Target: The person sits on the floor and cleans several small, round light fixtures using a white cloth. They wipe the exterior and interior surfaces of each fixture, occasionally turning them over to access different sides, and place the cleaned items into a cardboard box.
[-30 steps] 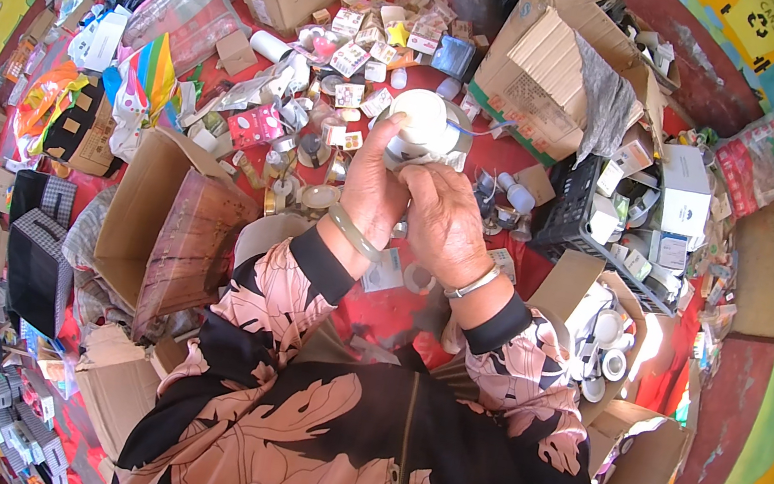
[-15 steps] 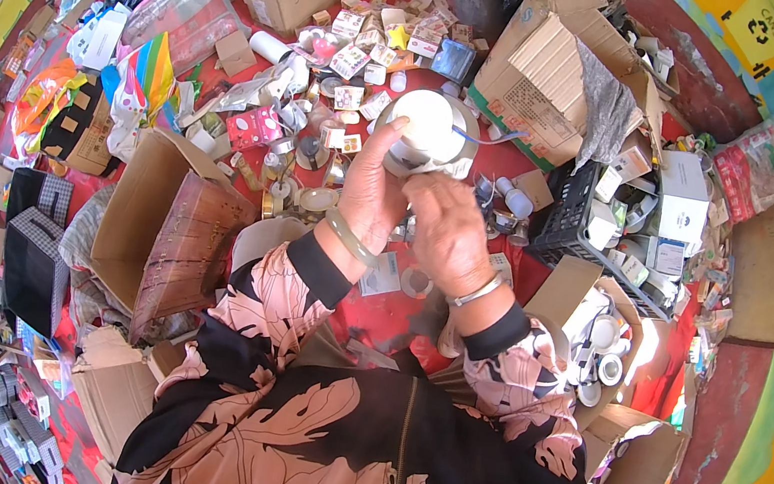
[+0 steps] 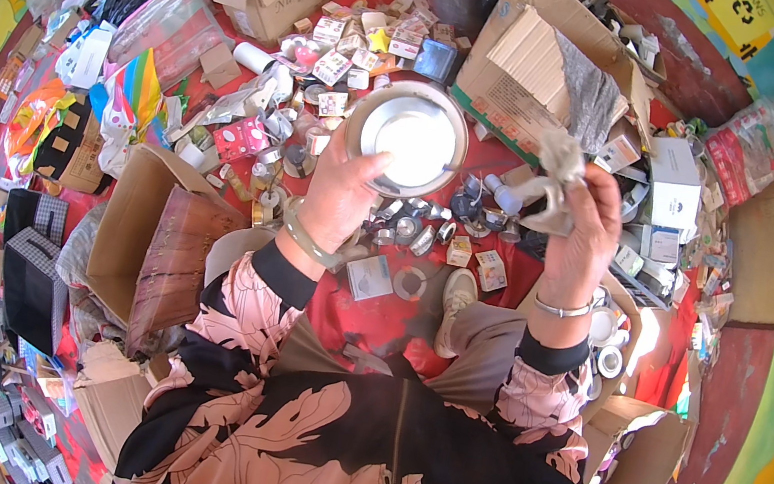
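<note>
Moved: right hand (image 3: 582,238), shifted right and away from the round fixture (image 3: 414,135), fingers pinching a crumpled pale piece (image 3: 553,182). Left hand (image 3: 343,189): fingers gripping the fixture, silver-rimmed, white-centred, at middle, thumb on its face. Below: small silver parts (image 3: 423,240), red floor (image 3: 344,318). Far right: torn carton (image 3: 510,74). Near left: open cardboard box (image 3: 130,237).

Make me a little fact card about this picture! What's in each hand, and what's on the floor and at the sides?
Left hand: holds a round dish-shaped thing
Right hand: grips a crumpled greyish wrap, material unclear
Hands: apart
Floor: red, with one shoe showing
Left side: open cardboard box, rainbow-striped bag
Right side: white box
</note>
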Tool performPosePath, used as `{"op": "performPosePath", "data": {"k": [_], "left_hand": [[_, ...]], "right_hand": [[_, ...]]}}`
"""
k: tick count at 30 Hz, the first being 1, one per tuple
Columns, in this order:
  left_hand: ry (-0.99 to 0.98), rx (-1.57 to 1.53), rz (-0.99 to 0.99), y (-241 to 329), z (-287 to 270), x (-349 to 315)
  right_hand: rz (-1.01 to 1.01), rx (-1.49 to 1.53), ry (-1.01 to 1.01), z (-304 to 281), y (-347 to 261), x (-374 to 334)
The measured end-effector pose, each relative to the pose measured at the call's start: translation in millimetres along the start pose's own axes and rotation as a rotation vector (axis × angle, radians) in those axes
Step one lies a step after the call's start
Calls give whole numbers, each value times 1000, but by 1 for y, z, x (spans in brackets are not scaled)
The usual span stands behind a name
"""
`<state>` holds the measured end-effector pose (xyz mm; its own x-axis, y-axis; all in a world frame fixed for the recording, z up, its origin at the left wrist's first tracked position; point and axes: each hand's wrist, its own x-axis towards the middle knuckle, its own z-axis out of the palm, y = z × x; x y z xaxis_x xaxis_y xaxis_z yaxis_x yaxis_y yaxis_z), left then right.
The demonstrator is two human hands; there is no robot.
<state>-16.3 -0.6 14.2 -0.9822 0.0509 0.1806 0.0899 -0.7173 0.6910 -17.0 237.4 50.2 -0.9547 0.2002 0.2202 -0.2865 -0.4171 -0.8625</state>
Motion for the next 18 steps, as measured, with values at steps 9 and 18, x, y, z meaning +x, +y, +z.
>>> {"op": "performPosePath", "data": {"k": [9,18], "left_hand": [[-83,387,-8,-15,-3,-11],[-373,568,-294,-14,0,-22]], "right_hand": [[42,-721,-89,22,38,-11],[-1,-659,-491,8,16,-1]]}}
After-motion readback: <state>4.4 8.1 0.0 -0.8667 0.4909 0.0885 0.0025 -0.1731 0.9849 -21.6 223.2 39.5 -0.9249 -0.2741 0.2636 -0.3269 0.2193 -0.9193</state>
